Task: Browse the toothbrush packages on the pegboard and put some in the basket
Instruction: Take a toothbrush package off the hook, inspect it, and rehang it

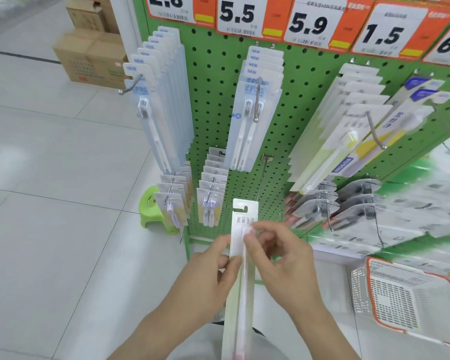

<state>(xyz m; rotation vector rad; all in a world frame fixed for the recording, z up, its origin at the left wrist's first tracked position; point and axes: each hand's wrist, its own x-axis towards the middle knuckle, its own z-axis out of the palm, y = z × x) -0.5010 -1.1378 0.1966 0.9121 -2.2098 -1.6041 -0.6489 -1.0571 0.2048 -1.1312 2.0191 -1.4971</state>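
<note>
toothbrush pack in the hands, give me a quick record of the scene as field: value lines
held item: toothbrush package, white card, upright, hang hole at top
left hand: left hand pinches the package's left edge
right hand: right hand pinches the package near the brush head
basket: basket white with orange rim, lower right, no package visible inside
display: green pegboard with hooks of toothbrush packages
price tags: 2.8, 5.5, 5.9, 1.5 along the top
floor items: green stool, cardboard boxes
task stage: package in hand, not yet in basket
</note>
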